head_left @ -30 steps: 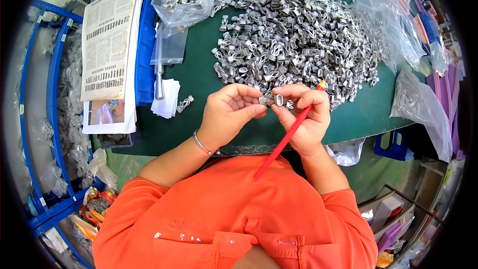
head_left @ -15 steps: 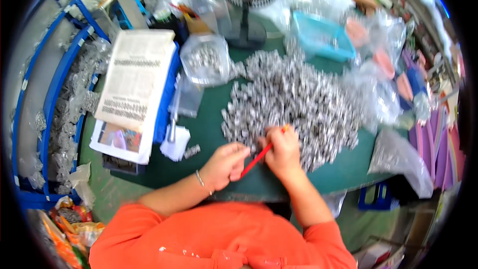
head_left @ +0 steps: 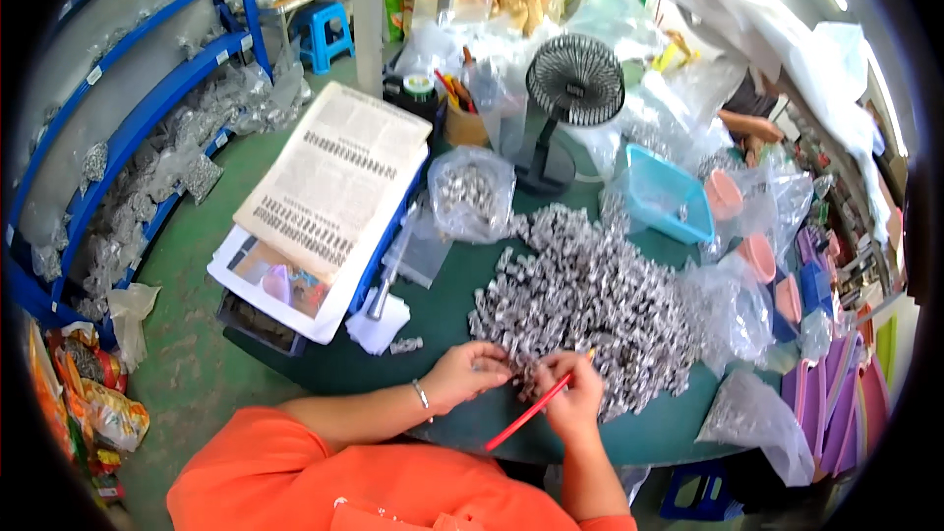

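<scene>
A heap of small silvery metal pieces [head_left: 590,295] covers the middle of the green table. My right hand [head_left: 575,401] is closed around a thin red pencil [head_left: 529,415], which slants down left toward the table's front edge. Its thumb and forefinger reach the near edge of the heap; whether they also pinch a metal piece is unclear. Just left of it, my left hand [head_left: 466,378] has its fingers curled together beside the heap. Anything inside those fingertips is too small to make out.
Left of the heap are a clear bag of metal pieces [head_left: 470,193], white paper [head_left: 380,324] and printed sheets [head_left: 324,177] on a blue bin. Behind stand a black fan [head_left: 575,88] and a light-blue tray [head_left: 669,195]. Plastic bags [head_left: 757,418] lie right; another person's arm [head_left: 749,126] shows far right.
The view has shifted and tilted, so more of the room shows. My left hand has come away from the pencil's lower end; my right hand still holds the pencil.
</scene>
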A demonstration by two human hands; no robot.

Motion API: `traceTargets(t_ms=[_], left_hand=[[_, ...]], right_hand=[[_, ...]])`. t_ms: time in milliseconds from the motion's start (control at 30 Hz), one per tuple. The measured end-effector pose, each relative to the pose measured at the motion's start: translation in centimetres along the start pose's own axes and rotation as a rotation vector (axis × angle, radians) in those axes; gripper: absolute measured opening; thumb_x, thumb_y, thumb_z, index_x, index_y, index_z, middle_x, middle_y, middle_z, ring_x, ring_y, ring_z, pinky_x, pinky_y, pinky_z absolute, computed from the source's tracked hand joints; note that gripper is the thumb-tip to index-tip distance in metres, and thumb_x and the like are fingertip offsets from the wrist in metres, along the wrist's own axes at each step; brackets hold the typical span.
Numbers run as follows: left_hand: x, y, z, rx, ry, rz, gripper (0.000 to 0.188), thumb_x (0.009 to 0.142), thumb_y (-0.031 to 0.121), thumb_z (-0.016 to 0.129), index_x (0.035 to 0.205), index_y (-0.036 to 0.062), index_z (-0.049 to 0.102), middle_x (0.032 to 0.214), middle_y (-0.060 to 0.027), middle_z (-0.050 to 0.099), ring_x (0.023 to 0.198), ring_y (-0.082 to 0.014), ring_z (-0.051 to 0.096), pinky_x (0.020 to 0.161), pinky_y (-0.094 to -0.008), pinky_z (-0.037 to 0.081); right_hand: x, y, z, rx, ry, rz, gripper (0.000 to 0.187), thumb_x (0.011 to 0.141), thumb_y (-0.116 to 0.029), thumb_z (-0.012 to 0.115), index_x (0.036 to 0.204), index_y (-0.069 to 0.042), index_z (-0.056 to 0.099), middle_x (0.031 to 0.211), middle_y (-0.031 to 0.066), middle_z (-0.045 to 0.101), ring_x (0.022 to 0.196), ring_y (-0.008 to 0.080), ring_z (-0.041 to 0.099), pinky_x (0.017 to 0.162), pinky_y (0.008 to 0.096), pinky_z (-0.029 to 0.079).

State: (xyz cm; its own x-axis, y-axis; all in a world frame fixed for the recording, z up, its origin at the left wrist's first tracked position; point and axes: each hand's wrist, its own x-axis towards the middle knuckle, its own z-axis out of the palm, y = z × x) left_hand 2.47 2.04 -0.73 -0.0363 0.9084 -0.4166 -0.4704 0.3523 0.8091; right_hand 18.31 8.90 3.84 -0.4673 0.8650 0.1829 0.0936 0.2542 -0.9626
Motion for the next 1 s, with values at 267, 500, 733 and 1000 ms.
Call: traceTargets(t_ms=[267,500,733,1000], left_hand=[[-1.3,1.7,1.3,0.101,0.022,0.269,0.020,0.076,0.004,0.067,0.095,0.0020,0.061,0.078,0.0019,0.060,0.056,0.0001,0.046,0.046,-0.0133,0.034],[-2.3,1.9,1.4,0.453,0.004,0.613,0.019,0.071,-0.001,0.068,0.090,-0.0004,0.064,0.079,-0.0020,0.058,0.065,-0.0047,0.050,0.060,-0.0182,0.041],[-2.5,1.8,1.2,0.564,-0.033,0.606,0.023,0.069,-0.001,0.070,0.091,0.0005,0.064,0.076,-0.0024,0.057,0.062,-0.0067,0.049,0.059,-0.0189,0.041],[-1.7,0.8,0.6,0.115,-0.102,-0.062,0.019,0.082,0.012,0.062,0.097,-0.0002,0.063,0.082,-0.0044,0.062,0.064,-0.0076,0.055,0.049,-0.0192,0.042]], right_hand=[[0.1,0.8,-0.3,0.581,0.029,0.224,0.019,0.083,0.004,0.055,0.077,-0.005,0.040,0.081,0.0140,0.058,0.061,0.0138,0.059,0.052,0.0237,0.049],[-1.7,3.0,-0.6,0.720,-0.139,0.082,0.022,0.079,0.007,0.059,0.078,-0.006,0.041,0.094,0.0165,0.058,0.077,0.0173,0.061,0.067,0.0268,0.052],[-3.1,3.9,-0.6,0.406,-0.013,-0.134,0.030,0.071,0.011,0.065,0.079,-0.006,0.041,0.098,0.0166,0.057,0.086,0.0175,0.056,0.077,0.0294,0.047],[-3.3,1.8,0.1,0.081,0.075,-0.378,0.037,0.067,0.005,0.072,0.075,-0.007,0.038,0.088,0.0164,0.060,0.075,0.0186,0.059,0.063,0.0291,0.050]])
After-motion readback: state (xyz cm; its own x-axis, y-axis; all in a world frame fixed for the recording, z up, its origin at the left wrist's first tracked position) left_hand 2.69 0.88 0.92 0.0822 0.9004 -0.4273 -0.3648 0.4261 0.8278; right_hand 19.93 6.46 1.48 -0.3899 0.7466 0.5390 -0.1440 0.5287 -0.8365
